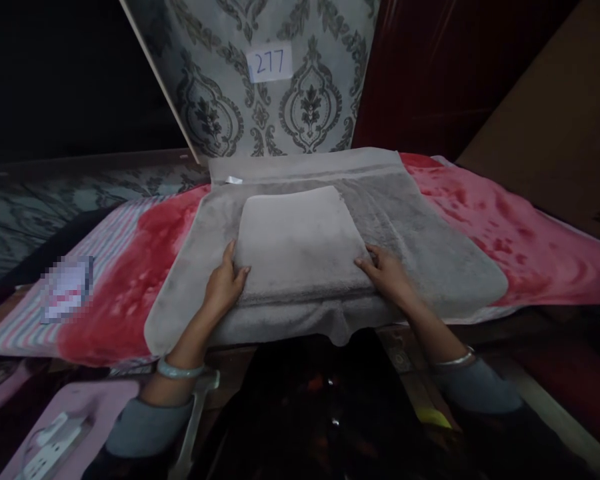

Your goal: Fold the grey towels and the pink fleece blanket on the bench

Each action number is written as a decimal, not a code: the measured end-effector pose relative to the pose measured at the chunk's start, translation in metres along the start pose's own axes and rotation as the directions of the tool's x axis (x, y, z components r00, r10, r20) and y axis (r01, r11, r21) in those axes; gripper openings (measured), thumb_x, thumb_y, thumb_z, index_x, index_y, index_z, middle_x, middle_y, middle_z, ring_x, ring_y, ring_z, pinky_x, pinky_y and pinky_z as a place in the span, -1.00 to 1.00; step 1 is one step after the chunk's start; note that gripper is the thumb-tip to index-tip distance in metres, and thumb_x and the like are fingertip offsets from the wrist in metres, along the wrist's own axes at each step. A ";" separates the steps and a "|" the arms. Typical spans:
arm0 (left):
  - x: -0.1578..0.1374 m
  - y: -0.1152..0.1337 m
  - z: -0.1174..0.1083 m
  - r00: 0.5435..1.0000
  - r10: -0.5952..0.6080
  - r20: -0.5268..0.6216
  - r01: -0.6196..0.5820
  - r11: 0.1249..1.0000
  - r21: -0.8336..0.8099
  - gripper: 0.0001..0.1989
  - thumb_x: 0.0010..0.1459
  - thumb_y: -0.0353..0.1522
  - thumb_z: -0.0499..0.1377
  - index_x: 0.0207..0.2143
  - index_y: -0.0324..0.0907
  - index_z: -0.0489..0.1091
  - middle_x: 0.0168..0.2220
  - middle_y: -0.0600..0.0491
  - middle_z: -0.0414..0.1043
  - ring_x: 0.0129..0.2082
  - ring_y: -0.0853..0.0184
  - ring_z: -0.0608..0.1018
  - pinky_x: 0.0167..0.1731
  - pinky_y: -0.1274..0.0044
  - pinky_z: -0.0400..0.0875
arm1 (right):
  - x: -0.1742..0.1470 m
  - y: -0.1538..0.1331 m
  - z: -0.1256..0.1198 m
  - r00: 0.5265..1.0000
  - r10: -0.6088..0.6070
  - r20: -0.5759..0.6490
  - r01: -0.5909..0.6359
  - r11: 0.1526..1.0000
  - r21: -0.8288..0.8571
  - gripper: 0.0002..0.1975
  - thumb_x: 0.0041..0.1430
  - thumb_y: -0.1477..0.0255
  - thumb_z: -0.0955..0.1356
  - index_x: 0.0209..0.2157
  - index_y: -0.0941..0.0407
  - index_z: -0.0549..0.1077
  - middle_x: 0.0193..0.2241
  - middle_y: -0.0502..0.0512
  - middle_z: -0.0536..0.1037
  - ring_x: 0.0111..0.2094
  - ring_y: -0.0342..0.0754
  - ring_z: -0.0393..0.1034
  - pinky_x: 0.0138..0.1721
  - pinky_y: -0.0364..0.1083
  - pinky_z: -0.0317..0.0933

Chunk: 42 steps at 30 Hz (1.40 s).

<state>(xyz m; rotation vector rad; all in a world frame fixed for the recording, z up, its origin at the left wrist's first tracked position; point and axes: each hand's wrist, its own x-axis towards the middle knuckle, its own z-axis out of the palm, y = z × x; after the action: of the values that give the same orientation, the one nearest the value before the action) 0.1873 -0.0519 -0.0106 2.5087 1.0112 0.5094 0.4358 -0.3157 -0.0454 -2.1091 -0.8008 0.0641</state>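
Note:
A folded grey plush towel (295,240) lies in the middle of a larger, spread-out grey plush cloth (430,247). My left hand (225,283) is at the folded towel's left edge, thumb on top and index finger along the side. At the right edge, my right hand (390,272) has its thumb over the top, with the other fingers partly hidden beside the fold. Both hands grip the towel by its sides. The larger cloth has a small white label (234,180) near its far edge, and its near edge hangs in a crease.
A red and pink blanket (500,220) lies underneath. At the left is a blurred-out item (67,290) on a striped part. Behind, a paper marked 277 (270,62) is on patterned wallpaper (310,107). A power strip (53,450) rests on a pink surface (93,407) at lower left.

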 end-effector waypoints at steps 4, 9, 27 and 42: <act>-0.001 0.001 -0.009 0.997 0.002 0.076 -0.012 0.992 0.128 -0.33 0.26 -0.25 0.08 0.38 -0.22 0.06 0.03 -0.16 0.52 -0.05 0.06 0.59 -0.04 0.31 0.45 | -0.005 0.000 -0.006 0.998 0.052 0.023 -0.049 0.992 -0.118 -0.44 0.17 0.21 0.33 0.12 0.24 0.45 -0.23 0.27 0.62 -0.22 0.18 0.50 -0.13 0.11 0.35; 0.004 0.024 -0.018 0.987 0.144 -0.066 -0.123 0.960 0.252 -0.42 0.26 -0.22 0.08 0.26 -0.29 0.25 0.09 -0.25 0.43 0.09 -0.01 0.49 0.08 0.22 0.38 | -0.004 -0.028 -0.019 0.984 -0.157 -0.080 0.130 0.956 -0.264 -0.48 0.30 0.21 0.23 0.16 0.19 0.43 -0.06 0.32 0.55 -0.04 0.23 0.42 0.03 0.19 0.28; -0.007 0.070 0.043 0.858 0.441 0.264 -0.494 0.850 0.183 -0.28 0.29 -0.04 0.04 0.41 -0.07 -0.01 0.46 -0.17 -0.15 0.44 -0.05 -0.06 0.30 -0.09 -0.10 | -0.013 -0.053 0.036 0.870 -0.348 0.350 0.473 0.789 -0.392 -0.39 0.36 0.20 0.19 0.38 0.05 0.14 0.41 0.12 0.01 0.41 0.17 -0.16 0.33 0.28 -0.15; -0.030 0.071 0.038 0.913 0.375 0.159 -0.400 0.899 0.177 -0.40 0.31 -0.14 0.04 0.34 -0.15 0.17 0.39 -0.20 0.07 0.40 0.02 0.13 0.32 0.01 0.05 | -0.012 -0.042 0.044 0.859 -0.397 0.324 0.505 0.761 -0.407 -0.42 0.37 0.21 0.18 0.36 0.00 0.17 0.39 0.13 0.07 0.40 0.18 -0.10 0.29 0.30 -0.04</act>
<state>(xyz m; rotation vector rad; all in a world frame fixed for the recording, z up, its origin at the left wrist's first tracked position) 0.2253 -0.1283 -0.0149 2.9069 0.5370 0.3690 0.3901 -0.2734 -0.0453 -2.3186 -1.5884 -0.1889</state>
